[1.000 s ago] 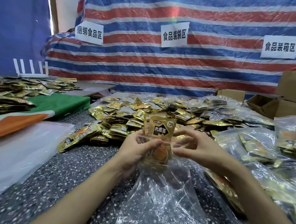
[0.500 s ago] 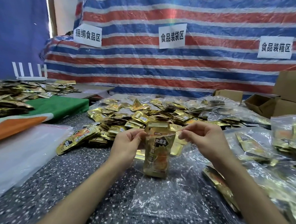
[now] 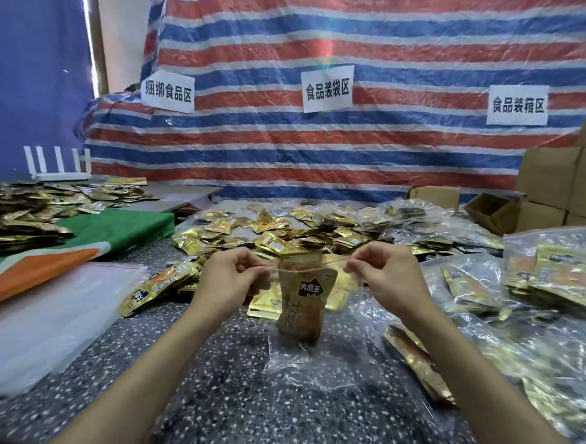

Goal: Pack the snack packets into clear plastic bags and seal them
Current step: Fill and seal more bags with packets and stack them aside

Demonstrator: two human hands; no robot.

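Bag mouth now stretched taut, pinched at nine by left hand, three by right hand; packet inside, sealing due.

A heap of packets lies far on the table. Filled bags sit right, boxes behind them.

Bare worktop is left in front; it is hemmed by heaped packets ahead, filled bags rightward, flat bags leftward.
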